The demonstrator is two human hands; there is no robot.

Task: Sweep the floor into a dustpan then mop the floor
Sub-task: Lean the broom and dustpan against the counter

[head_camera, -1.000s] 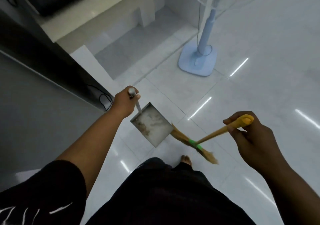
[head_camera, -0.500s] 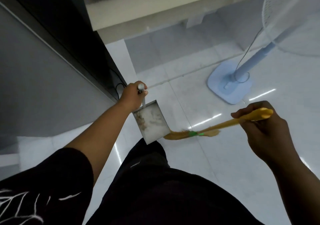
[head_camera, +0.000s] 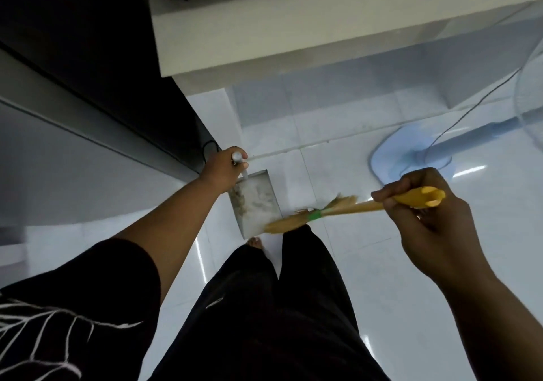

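Note:
My left hand (head_camera: 222, 169) grips the thin grey handle of a metal dustpan (head_camera: 255, 201), which sits low over the white tiled floor (head_camera: 382, 278) with dust and debris inside it. A straw broom (head_camera: 320, 212) with a yellow handle and a green band is held by my right hand (head_camera: 423, 222) at its yellow end. The bristles lie at the dustpan's front lip, just in front of my legs. One bare foot (head_camera: 255, 243) shows below the pan.
A dark cabinet (head_camera: 97, 66) stands at the left, with a black cable at its foot. A pale counter (head_camera: 293, 28) crosses the top. A light blue standing fan base (head_camera: 411, 157) and its pole stand at the right.
The view has swung left and closer to the counter. The broom head swept toward the dustpan's lip and turned more level. Both hands keep their hold.

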